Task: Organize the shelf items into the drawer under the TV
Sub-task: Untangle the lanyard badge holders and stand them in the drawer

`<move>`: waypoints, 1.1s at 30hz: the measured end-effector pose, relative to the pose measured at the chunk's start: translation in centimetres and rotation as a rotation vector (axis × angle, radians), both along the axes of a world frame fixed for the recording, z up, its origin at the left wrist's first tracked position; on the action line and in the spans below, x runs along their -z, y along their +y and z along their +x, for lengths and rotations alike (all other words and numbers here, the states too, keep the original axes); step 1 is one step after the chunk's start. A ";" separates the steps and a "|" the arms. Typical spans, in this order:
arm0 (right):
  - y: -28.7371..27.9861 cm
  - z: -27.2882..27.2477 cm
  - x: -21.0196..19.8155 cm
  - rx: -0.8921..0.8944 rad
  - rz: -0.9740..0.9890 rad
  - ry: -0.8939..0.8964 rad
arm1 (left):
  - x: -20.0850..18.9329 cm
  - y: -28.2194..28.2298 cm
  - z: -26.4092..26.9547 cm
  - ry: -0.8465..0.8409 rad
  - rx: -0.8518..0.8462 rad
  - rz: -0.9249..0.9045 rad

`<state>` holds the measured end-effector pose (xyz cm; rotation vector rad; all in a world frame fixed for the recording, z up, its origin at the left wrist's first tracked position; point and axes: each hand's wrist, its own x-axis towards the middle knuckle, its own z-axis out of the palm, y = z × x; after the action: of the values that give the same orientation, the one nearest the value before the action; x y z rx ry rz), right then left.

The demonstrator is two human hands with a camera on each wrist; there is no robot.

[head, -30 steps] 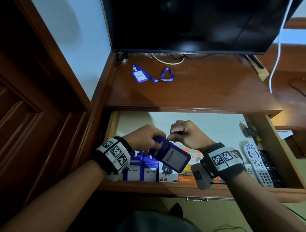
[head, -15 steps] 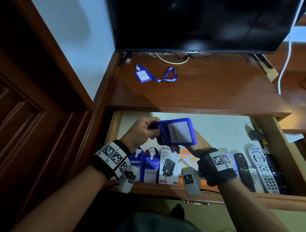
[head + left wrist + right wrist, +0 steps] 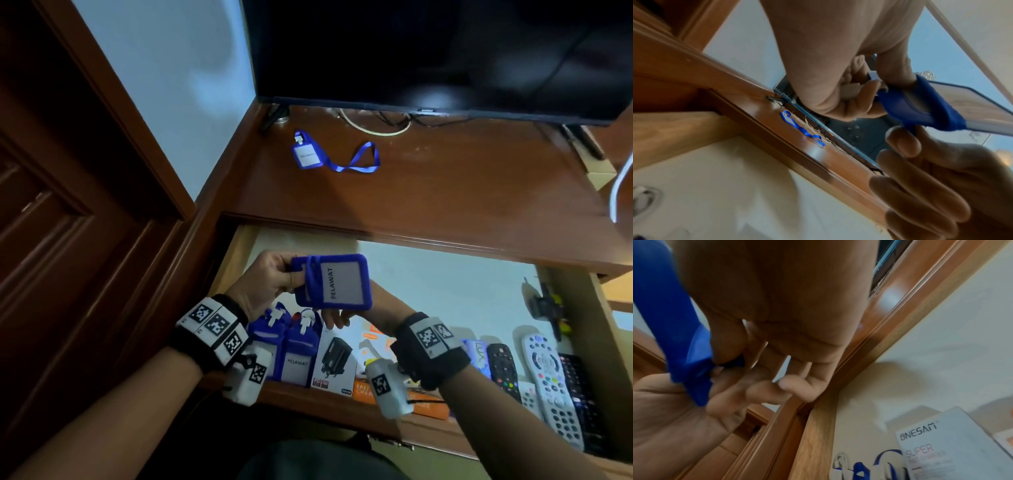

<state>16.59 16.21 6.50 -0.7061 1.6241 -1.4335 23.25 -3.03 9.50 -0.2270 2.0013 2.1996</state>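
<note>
A blue badge holder (image 3: 337,284) marked PELAWAT, its lanyard wound round the left part, hangs above the open drawer (image 3: 236,253). My left hand (image 3: 287,274) pinches its clip end, and the left wrist view shows that left hand (image 3: 865,84) gripping the badge holder (image 3: 941,107). My right hand (image 3: 337,317) holds it from below. In the right wrist view the right hand (image 3: 729,356) pinches the blue strap (image 3: 690,353). A second badge holder (image 3: 306,156) with a loose lanyard lies on the shelf (image 3: 445,185) under the TV (image 3: 428,51).
In the drawer, two more blue badge holders (image 3: 286,346) stand at the front left, then a charger box (image 3: 334,359), an orange box (image 3: 363,390) and several remotes (image 3: 548,377). A white cable (image 3: 618,185) hangs at the right. A wooden door (image 3: 68,240) stands to the left.
My right hand has gone from above the badge holder to beneath it. The holder has risen a little and turned so its label faces up.
</note>
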 end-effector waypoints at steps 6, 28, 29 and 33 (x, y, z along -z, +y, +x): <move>-0.3 -3.9 3.0 0.057 0.247 0.082 | 1.6 -2.0 0.9 -0.265 -0.017 -0.404; -18.3 -25.0 5.6 0.318 0.746 0.911 | 10.2 -4.8 -4.9 -0.174 1.275 -1.499; -18.9 -25.6 5.6 0.299 0.748 0.925 | 10.5 -5.1 -4.7 -0.162 1.265 -1.489; -20.6 -27.1 6.0 0.164 0.802 0.879 | 11.8 -6.6 -3.9 -0.109 1.191 -1.420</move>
<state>-10.55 -4.36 0.50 -0.7533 2.7296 -0.4132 19.33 -9.61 -2.25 0.5411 2.2316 -0.0332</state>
